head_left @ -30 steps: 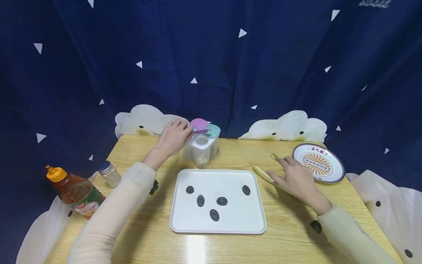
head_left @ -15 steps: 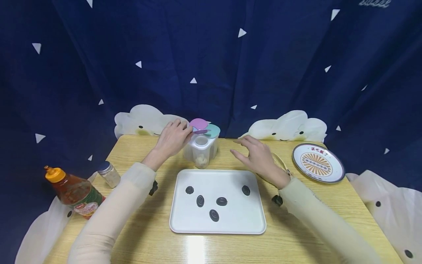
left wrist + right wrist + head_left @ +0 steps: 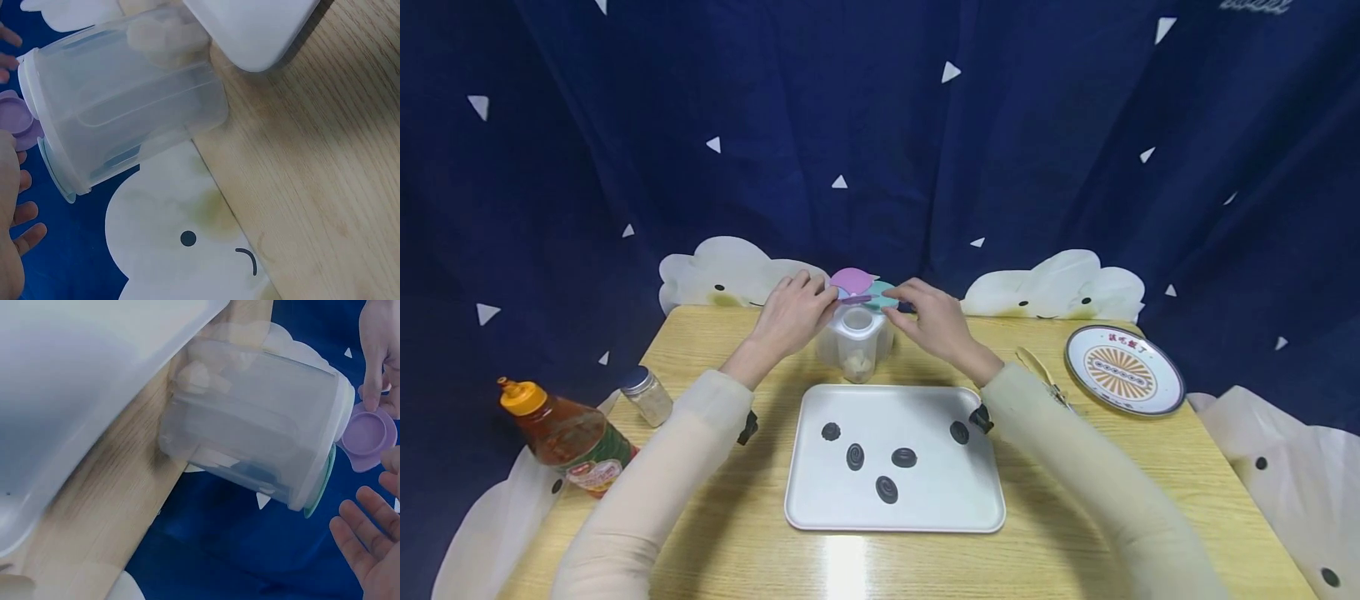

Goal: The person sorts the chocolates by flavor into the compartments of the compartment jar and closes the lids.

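Note:
A clear storage container [image 3: 859, 337] with a white top stands behind the tray, pale pieces visible at its bottom. My left hand [image 3: 793, 321] pinches a small purple lid [image 3: 364, 433], held just over the container's round opening [image 3: 857, 319]. On the container's right side my right hand [image 3: 934, 321] has its fingers spread, thumb and forefinger close to the teal lid [image 3: 880, 293]. In the right wrist view its fingertips lie near the purple lid; I cannot tell whether they touch it. A pink lid [image 3: 852, 280] stands raised at the back.
The white tray [image 3: 925, 512] carries several dark oval pieces [image 3: 905, 457]. Tan tongs [image 3: 1037, 367], partly behind the right sleeve, lie beside a patterned plate [image 3: 1165, 383]. A lidded glass jar [image 3: 651, 400] and a sauce bottle [image 3: 568, 433] stand at left.
My right hand has let go of the tongs and moved left to the container. My left hand has stayed at the container with the purple lid.

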Demonstrator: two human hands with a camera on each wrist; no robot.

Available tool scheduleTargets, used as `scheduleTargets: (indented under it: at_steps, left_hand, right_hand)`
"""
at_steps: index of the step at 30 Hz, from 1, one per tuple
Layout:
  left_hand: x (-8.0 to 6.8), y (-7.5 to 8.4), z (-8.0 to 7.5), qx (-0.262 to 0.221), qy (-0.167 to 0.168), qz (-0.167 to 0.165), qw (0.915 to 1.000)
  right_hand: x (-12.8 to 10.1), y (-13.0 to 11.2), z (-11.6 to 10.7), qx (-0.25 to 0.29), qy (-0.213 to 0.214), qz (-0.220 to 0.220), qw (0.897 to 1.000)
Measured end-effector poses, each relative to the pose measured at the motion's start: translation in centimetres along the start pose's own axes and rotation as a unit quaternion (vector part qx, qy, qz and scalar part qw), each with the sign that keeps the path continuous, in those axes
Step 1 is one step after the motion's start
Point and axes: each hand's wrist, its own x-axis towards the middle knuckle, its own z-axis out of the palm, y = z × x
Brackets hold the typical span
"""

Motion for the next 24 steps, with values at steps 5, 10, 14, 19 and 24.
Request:
scheduleTargets:
  at_steps: [5,10,14,19,24]
  left_hand:
    - [-0.1,0.0,0.0,0.001,0.021,0.008,0.9997]
    - [-0.2,0.0,0.0,0.001,0.023,0.011,0.9997]
    - [-0.4,0.1,0.2,-0.010,0.018,0.012,0.9997]
    - [-0.9,0.6,0.4,-0.026,0.034,0.033,0.9986]
    - [-1.4,1.1,0.6,-0.035,0.057,0.053,0.9964]
  right_hand:
    - [1.2,-0.5,0.9,0.003,-0.017,0.005,1.000]
    - [1.7,-0.8,1.5,-0.004,-0.034,0.013,0.999]
    - [1.5,-0.9,1.7,-0.019,-0.028,0.005,0.999]
    - [1.1,-1.0,1.8,-0.024,-0.016,-0.015,0.999]
    - [0.6,-1.1,2.0,-0.021,-0.014,-0.027,0.999]
